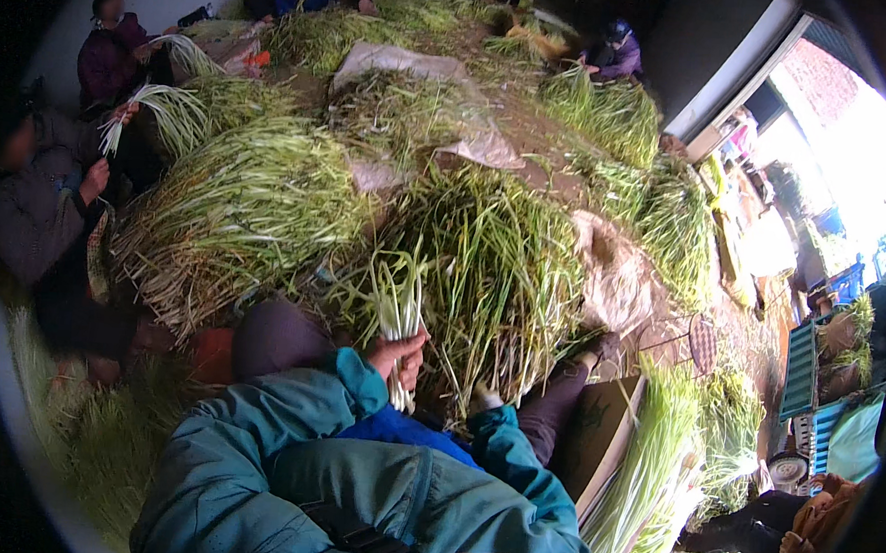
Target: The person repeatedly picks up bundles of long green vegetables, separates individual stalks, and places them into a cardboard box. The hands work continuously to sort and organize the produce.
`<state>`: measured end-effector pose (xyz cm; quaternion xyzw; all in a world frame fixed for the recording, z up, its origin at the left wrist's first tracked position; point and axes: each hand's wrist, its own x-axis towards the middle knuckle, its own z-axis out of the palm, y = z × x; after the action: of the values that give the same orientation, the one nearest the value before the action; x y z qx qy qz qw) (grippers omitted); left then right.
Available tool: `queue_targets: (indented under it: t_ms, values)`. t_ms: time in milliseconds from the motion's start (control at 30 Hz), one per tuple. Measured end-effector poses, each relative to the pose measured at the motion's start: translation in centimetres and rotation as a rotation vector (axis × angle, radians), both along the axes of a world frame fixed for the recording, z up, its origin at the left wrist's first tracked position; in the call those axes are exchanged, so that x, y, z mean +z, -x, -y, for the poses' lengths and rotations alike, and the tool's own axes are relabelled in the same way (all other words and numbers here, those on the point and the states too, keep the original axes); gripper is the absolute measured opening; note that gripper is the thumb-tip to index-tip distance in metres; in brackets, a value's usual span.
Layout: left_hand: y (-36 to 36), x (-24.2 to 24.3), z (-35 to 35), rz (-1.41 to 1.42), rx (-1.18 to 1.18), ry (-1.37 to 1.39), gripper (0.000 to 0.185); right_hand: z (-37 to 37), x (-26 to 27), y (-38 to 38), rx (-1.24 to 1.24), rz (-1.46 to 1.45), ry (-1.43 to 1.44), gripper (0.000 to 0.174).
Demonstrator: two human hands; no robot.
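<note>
My left hand [400, 357] is closed around a small bunch of long green-leaved stalks [396, 304]. The bunch stands roughly upright, with its white lower ends showing below my fist. Beyond it spreads a large heap of similar leafy stalks [489, 264], darker green, with brownish dry strands among them. My right hand [486, 399], pale and apparently gloved, is at the near edge of this heap beside the stalk ends. Its fingers are too indistinct to tell whether they grip any stalks. A blue cloth [408, 434] covers my lap between the two teal sleeves.
Another heap of stalks [244, 206] lies to the left, beside a seated person [41, 203] holding some. At my right are a cardboard box [604, 435] and paler stalks [651, 460]. A small stool [702, 344] and a truck [804, 415] stand farther right. Several other people sit around.
</note>
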<state>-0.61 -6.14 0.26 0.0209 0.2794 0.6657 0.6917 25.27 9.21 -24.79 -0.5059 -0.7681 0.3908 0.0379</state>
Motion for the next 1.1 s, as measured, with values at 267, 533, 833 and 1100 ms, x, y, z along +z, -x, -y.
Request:
queue_targets:
  t_ms: [267, 533, 833, 1100]
  values:
    - [0.3, 1.5, 0.1, -0.12, -0.026, -0.013, 0.042, -1.8, 1.0, 6.8, -0.196, -0.016, 0.252, 0.062]
    - [0.6, 0.6, -0.1, -0.224, -0.057, -0.005, 0.045, -3.0, 5.5, 7.3, -0.18, 0.024, 0.293, 0.046]
    - [1.1, 0.8, 0.0, -0.336, -0.009, -0.007, 0.045, -2.3, 6.9, 9.6, -0.15, 0.164, 0.211, 0.05]
    - [0.8, 0.7, -0.2, -0.373, -0.055, 0.036, 0.043, -3.5, 4.3, 8.7, 0.204, 0.403, -0.099, 0.03]
